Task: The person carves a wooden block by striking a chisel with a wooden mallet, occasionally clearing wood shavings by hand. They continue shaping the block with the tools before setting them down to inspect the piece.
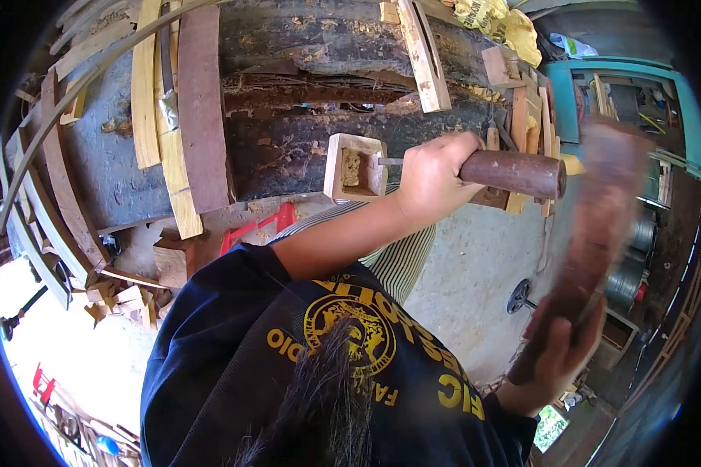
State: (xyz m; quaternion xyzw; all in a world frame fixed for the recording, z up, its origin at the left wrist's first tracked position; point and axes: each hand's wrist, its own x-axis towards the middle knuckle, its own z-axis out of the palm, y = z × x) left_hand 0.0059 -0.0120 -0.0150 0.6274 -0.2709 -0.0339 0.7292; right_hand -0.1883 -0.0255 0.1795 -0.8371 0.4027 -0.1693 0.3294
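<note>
My left hand point(440, 175) is closed around a chisel, whose thick brown wooden handle point(522, 175) sticks out to the right. On the other side of the fist, its narrow metal blade point(392, 161) reaches into a small hollowed wooden block point(336, 167). Rough, pale wood shows inside the hollow. On the right, my right hand point(561, 354) grips a dark wooden mallet point(604, 194), blurred by motion. The mallet's upper part is beside the chisel handle's end, with a gap between them.
A weathered dark workbench point(288, 47) carries long boards point(202, 109) at left and a slotted wooden piece point(424, 58) at the top. More wood pieces point(526, 117) stand right of the block. A red plastic stool point(261, 226) and wood offcuts point(128, 303) are below the bench.
</note>
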